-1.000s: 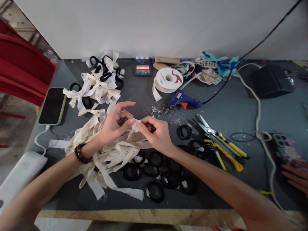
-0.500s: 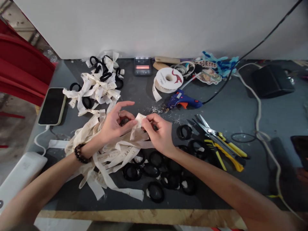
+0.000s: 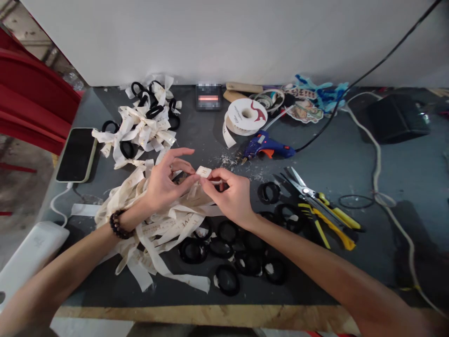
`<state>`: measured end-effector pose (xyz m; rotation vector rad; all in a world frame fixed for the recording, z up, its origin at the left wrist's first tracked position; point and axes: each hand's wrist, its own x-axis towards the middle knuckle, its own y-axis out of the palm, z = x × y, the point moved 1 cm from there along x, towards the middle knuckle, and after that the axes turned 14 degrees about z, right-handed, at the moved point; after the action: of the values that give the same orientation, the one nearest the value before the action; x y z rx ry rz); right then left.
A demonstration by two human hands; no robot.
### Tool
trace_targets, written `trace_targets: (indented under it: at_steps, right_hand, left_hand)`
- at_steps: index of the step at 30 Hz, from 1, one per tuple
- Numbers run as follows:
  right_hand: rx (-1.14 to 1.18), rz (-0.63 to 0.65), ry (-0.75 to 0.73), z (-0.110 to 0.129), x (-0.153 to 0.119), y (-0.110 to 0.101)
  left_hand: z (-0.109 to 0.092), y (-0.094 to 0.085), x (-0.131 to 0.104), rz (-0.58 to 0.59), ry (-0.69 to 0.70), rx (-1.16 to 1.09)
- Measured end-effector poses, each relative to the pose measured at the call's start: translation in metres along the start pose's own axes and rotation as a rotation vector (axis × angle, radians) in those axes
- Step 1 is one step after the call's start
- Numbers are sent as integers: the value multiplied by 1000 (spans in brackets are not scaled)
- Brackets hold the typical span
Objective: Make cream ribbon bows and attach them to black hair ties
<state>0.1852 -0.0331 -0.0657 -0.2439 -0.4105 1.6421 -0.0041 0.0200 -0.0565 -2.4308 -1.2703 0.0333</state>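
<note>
Between my two hands is a cream ribbon with print on it, folded small at the fingertips. My left hand pinches its left side with thumb and a finger, the index finger raised above. From the right, my right hand pinches the same ribbon; a dark bit shows behind its fingers, too hidden to name. Loose printed ribbon strips lie in a heap under my left hand and wrist. Several black hair ties lie below my right hand, some with white bits on them.
A ribbon spool and a blue glue gun lie behind my hands. Scissors and yellow-handled pliers are at the right. Ribboned black ties are piled back left, near a phone and a white power bank.
The ribbon between my fingertips is folded down smaller and flatter. My right thumb has moved slightly left; both hands keep their pinch.
</note>
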Motion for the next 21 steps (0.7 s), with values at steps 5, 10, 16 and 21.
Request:
trace_targets:
  at_steps: [5, 10, 16, 21]
  right_hand:
    - [-86, -46, -62, 0, 0, 2]
    - [18, -41, -10, 0, -2, 0]
    - [276, -79, 34, -11, -2, 3]
    - [355, -47, 49, -12, -2, 3]
  left_hand:
    - [-4, 6, -6, -73, 23, 205]
    - [-2, 3, -4, -23, 38, 55]
    - [-3, -3, 4, 70, -64, -285]
    - [-3, -1, 6, 45, -76, -352]
